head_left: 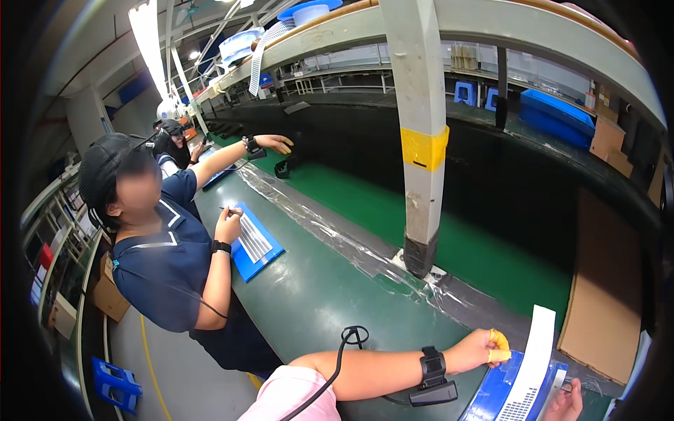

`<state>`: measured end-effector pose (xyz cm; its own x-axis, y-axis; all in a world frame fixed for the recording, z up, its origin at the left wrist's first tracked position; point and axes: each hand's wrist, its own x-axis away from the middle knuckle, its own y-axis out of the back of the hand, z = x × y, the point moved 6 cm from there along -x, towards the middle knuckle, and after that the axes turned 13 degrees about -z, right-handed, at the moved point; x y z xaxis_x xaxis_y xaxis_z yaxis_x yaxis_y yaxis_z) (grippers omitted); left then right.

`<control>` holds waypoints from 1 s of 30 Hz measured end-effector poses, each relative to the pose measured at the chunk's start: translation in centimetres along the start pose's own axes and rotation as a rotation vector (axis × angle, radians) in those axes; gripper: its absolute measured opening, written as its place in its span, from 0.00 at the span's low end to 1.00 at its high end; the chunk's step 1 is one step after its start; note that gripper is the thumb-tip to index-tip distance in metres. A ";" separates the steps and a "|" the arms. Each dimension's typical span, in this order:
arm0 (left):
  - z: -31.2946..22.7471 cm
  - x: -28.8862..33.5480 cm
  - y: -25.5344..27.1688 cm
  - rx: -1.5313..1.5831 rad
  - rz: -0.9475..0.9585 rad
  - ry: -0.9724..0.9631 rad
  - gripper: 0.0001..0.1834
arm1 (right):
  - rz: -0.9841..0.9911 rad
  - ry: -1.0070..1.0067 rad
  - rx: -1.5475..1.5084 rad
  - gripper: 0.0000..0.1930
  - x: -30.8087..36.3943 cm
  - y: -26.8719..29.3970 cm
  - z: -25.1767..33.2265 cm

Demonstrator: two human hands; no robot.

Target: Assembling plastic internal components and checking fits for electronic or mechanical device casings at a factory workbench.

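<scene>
at lower right, the left hand (484, 352) is curled, right hand (566, 404) half-closed, grips unclear; white strip (533, 361) looks light, bendy, best edge-held.

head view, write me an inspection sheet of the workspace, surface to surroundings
Surface: dark-green tabletop, clear plastic film along its far edge.
Job's things: long white strip with dark printed marks, lying over a flat blue board.
Clutter: flat brown cardboard sheet beyond.
Grips: left hand, yellow-wrapped fingertips, near the board's edge; right hand partly cut off, hold unclear.
Cables: thin black cable across pink sleeve.
Surroundings: co-worker in navy shirt at left; pale post with yellow band.
</scene>
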<state>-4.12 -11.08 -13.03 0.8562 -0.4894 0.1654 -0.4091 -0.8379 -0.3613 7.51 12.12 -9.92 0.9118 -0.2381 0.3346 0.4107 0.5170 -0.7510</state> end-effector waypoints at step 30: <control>-0.2 -0.3 0.1 -0.039 0.035 0.044 0.08 | -0.111 0.160 0.119 0.07 -1.4 1.2 -0.1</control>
<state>-4.50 -11.08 -12.95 0.8271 -0.5276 0.1937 -0.4510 -0.8288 -0.3313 6.78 13.01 -11.34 0.8524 -0.4213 0.3095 0.5146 0.5713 -0.6394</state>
